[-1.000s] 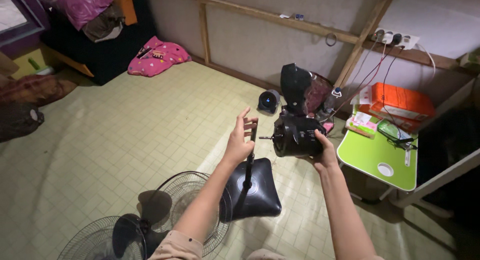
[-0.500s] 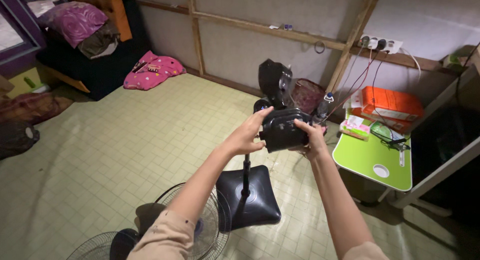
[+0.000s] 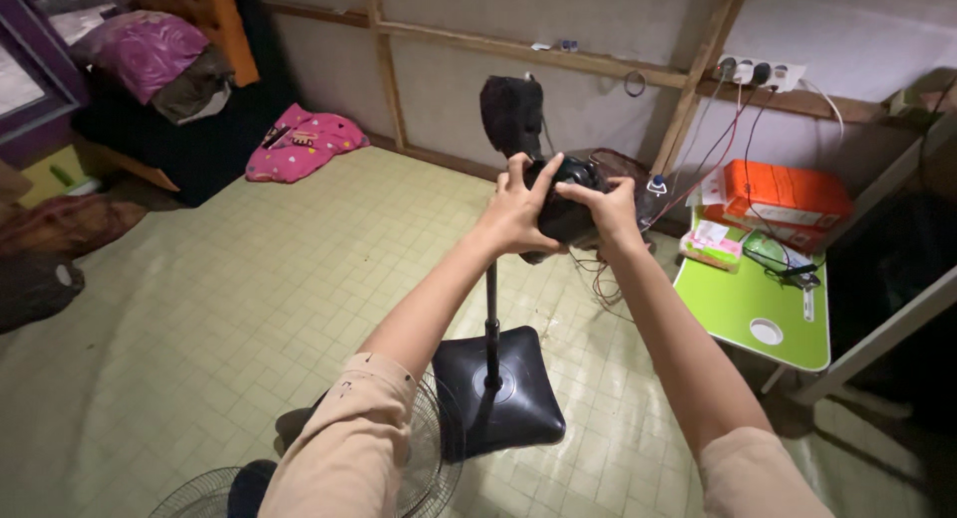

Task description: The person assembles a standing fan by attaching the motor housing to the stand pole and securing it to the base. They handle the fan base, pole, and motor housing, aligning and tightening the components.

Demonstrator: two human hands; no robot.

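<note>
Black plastic fan motor housing (image 3: 566, 211) sits at the top of a thin pole (image 3: 490, 319), clasped from both sides: the left hand (image 3: 518, 214) wraps its near side, the right hand (image 3: 606, 211) covers its far side. Below, the pole's black base (image 3: 508, 398) rests on the tiled floor (image 3: 249, 279), beside a green table (image 3: 743, 309).

Open tiled floor (image 3: 249, 279) lies left; the green table (image 3: 748, 309) crowds the right.
</note>
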